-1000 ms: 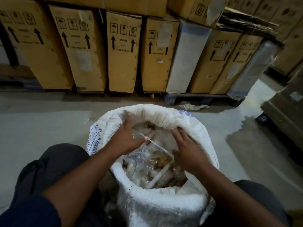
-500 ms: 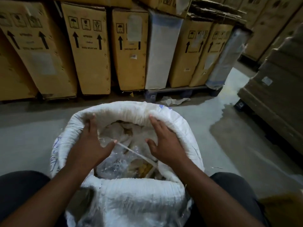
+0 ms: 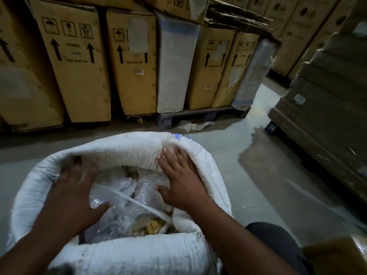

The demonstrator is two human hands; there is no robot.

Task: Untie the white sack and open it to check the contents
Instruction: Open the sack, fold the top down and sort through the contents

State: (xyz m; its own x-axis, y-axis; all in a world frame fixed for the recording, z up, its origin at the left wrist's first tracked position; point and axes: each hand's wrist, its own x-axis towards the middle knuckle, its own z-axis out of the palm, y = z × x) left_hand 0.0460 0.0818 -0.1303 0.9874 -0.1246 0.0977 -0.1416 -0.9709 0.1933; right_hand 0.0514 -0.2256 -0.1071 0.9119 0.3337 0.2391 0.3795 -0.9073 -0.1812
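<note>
Head view. The white sack (image 3: pixel 123 147) stands on the floor (image 3: pixel 256 197) close in front of the person, its mouth wide open and its rim rolled outward. The right hand (image 3: pixel 182 179) lies flat, fingers straight, pressing the inner far-right wall of the sack. The left hand (image 3: pixel 73 197), blurred, is spread and grasps nothing, its thumb resting on the clear plastic bags (image 3: pixel 119 219) inside. A white strip (image 3: pixel 139 203) crosses the bags. Cardboard boxes (image 3: pixel 79 76) stand behind, some on a pallet (image 3: pixel 198 114).
</note>
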